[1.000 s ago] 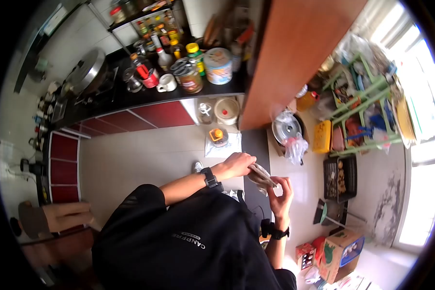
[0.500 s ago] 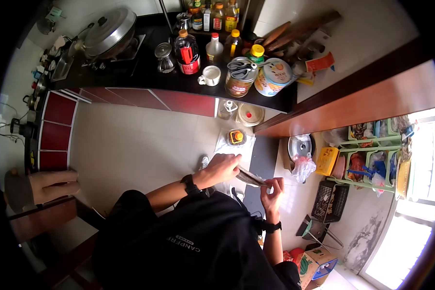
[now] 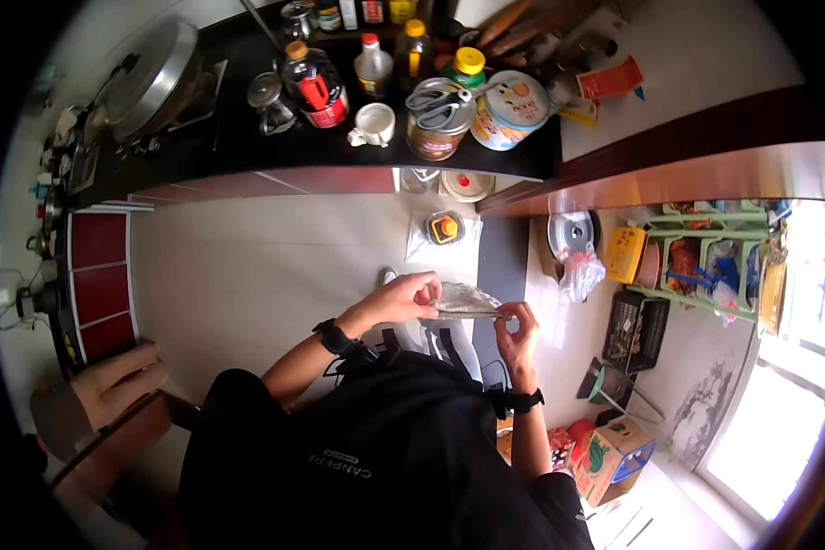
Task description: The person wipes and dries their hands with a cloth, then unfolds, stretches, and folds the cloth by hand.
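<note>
My left hand (image 3: 414,298) pinches one end of a thin, grey, crinkled sheet (image 3: 467,301). It could be a rag or a flattened bag; I cannot tell which. At the other end, my right hand (image 3: 518,337) holds a corner between thumb and fingertips. The sheet is stretched between both hands in front of my body, above the floor. Below and behind it show my legs and a shoe. Beyond the hands, a bottle with an orange cap (image 3: 445,228) stands on a white sheet on the floor.
A black counter (image 3: 220,163) runs along the far side, bearing a white mug (image 3: 373,125), bottles and tins. On the right are a green rack (image 3: 706,225), a black crate (image 3: 634,330) and a cardboard box (image 3: 614,458). Another person's legs (image 3: 124,390) show at left.
The grey sheet is spread wider and more level, showing more of its face. My left hand has moved slightly left and up. The view has tilted, so the counter sits higher in frame.
</note>
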The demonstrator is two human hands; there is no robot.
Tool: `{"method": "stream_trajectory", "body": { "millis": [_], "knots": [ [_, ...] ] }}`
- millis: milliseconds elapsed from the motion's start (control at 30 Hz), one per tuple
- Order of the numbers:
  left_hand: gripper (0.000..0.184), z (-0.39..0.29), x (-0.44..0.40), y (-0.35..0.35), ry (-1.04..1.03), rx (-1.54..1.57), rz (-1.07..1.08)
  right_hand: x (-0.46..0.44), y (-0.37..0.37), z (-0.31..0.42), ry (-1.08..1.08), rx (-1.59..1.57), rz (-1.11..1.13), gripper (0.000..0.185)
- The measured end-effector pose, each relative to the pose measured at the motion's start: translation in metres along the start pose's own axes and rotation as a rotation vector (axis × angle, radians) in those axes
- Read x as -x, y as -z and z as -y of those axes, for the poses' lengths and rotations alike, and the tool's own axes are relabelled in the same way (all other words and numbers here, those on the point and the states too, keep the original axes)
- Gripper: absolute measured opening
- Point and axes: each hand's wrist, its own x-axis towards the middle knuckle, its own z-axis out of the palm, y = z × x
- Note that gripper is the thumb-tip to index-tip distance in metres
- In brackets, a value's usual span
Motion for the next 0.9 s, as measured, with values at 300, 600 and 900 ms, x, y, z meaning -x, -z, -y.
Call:
{"method": "stream_trajectory", "body": {
  "millis": [300,600,900],
  "knots": [
    [0.015,-0.033,-0.069,-0.031,-0.006,-0.477,-0.499,-0.028,0.002,-0.053,-0.17,-0.42,0.292,0.015],
    [0.014,-0.069,-0.149,-0.045,0.073,0.456,-0.3,-0.093,0.035,-0.045,-0.165,-0.538,0.476,0.072],
    [0.061,-0.028,-0.22,-0.059,-0.062,0.265,-0.28,-0.161,-0.01,-0.125,-0.593,-1.268,-0.26,0.016]
  ]
}}
